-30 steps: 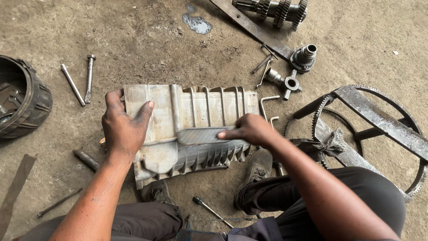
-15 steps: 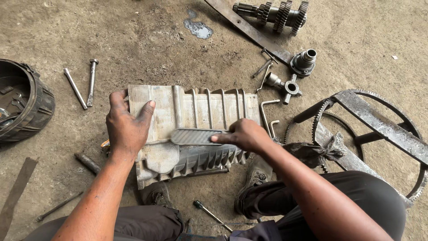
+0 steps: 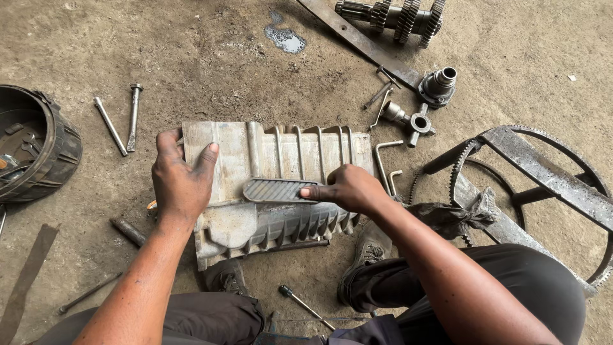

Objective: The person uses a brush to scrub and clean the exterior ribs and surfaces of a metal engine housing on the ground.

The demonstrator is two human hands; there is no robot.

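A ribbed grey metal housing lies on the concrete floor in front of my knees. My left hand presses flat on its left end, fingers spread over the top edge. My right hand holds a flat, ridged oblong metal block against the housing's middle, the index finger laid along its right end. A thin rod lies along the housing's lower edge.
A dark round drum sits at the left with two long bolts beside it. A gear shaft, a flat bar, small fittings and bent hooks lie beyond. A toothed ring with crossbars and a rag are right.
The view has shifted slightly. My right hand has pushed the ridged block a little to the left across the housing. The left hand stays pressed on the left end.
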